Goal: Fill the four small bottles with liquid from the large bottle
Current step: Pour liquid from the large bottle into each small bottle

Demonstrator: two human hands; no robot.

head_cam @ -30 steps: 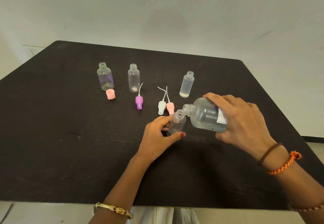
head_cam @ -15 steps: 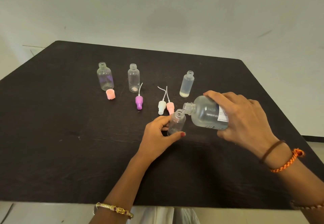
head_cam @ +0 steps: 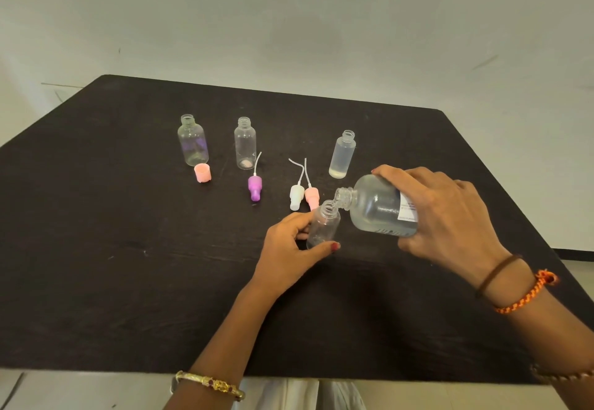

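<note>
My right hand (head_cam: 446, 217) grips the large clear bottle (head_cam: 376, 209), tilted with its open neck just over the mouth of a small clear bottle (head_cam: 323, 226). My left hand (head_cam: 289, 249) holds that small bottle between thumb and fingers on the black table (head_cam: 128, 281). Farther back stand three more small bottles without caps: a round one (head_cam: 193, 143) at the left, one (head_cam: 245, 144) in the middle, and a slim one (head_cam: 342, 155) holding clear liquid at the right.
Loose tops lie between the bottles and my hands: a peach cap (head_cam: 202, 173), a purple spray top (head_cam: 255, 186) with tube, a white spray top (head_cam: 296, 196) and a pink spray top (head_cam: 311, 196). A pale wall rises behind the table.
My right hand has lifted the large bottle's base a little and brought its neck closer over the small bottle's mouth. The left hand and the small bottle stayed put.
</note>
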